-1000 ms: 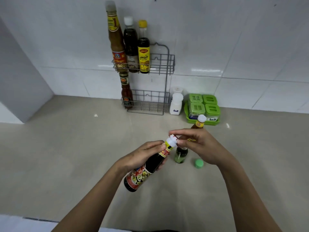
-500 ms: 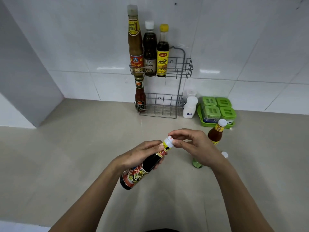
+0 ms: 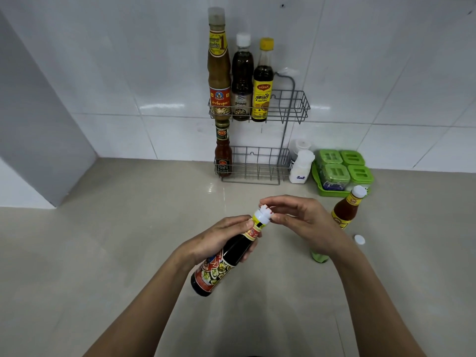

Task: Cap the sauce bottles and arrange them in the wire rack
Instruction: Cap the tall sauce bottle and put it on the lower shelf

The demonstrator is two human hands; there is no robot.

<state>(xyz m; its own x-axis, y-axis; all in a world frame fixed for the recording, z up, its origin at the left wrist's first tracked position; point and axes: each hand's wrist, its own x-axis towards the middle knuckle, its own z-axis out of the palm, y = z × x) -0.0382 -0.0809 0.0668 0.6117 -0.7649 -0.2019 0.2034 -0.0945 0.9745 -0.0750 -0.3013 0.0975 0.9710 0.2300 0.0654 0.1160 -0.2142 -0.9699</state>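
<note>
In the head view, a dark sauce bottle (image 3: 226, 253) is held tilted above the counter (image 3: 103, 253), near the middle. It is clasped around its shoulder by the left hand (image 3: 221, 238), while the white cap (image 3: 264, 215) is pinched by the fingertips (image 3: 268, 202) of the right hand (image 3: 306, 225). The bottle looks like smooth, stiff glass, probably heavy and slippery; a grip at the narrow waist seems safest. The wire rack (image 3: 260, 137), thin grey metal, stands far against the glossy tiles with free slots on its right.

The right hand (image 3: 304, 222) has shifted its pinch on the white cap (image 3: 264, 213); the dark bottle (image 3: 231, 256) stands slightly steeper.
</note>
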